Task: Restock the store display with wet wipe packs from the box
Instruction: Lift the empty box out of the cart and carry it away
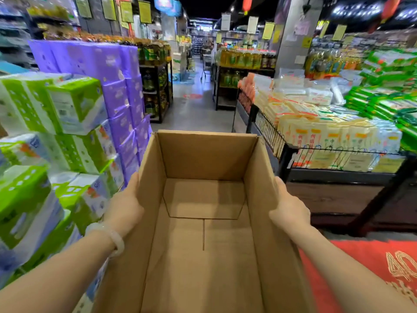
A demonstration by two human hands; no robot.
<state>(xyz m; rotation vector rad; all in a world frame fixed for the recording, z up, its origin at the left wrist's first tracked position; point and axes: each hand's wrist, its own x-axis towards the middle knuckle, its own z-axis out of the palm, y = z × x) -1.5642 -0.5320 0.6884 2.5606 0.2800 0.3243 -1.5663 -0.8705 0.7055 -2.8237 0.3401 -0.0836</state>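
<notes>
A person holds an open cardboard box (204, 222) in the lower middle of the frame, with its open top turned to the camera so that the brown inside bottom and the four walls are seen; nothing lies inside it. The left hand (125, 205) presses on the outer left wall of the box, with the fingers stretched forward along the cardboard, and a pale bracelet (108, 236) sits on that wrist. The right hand (290, 207) lies on the outer right wall in the same way, thumb near the top edge; its fingertips go behind the wall, so how far they curl I cannot tell. Both hands seem flat against the box and not closed around it. At the left side of the frame stand stacked green and white packs (56, 136), and behind them, toward the upper left, a tall stack of purple packs (106, 71). At the right side, a black wire display bin (338, 159) holds many flat pale yellow and white packs (320, 129), with green packs (383, 93) piled further to the upper right; whether these are wet wipes is too blurred to read. In the lower right corner lies a red floor mat (372, 267) with gold marks. A grey aisle (194, 109) runs through the middle of the frame to far shelves of bottles (246, 58).
</notes>
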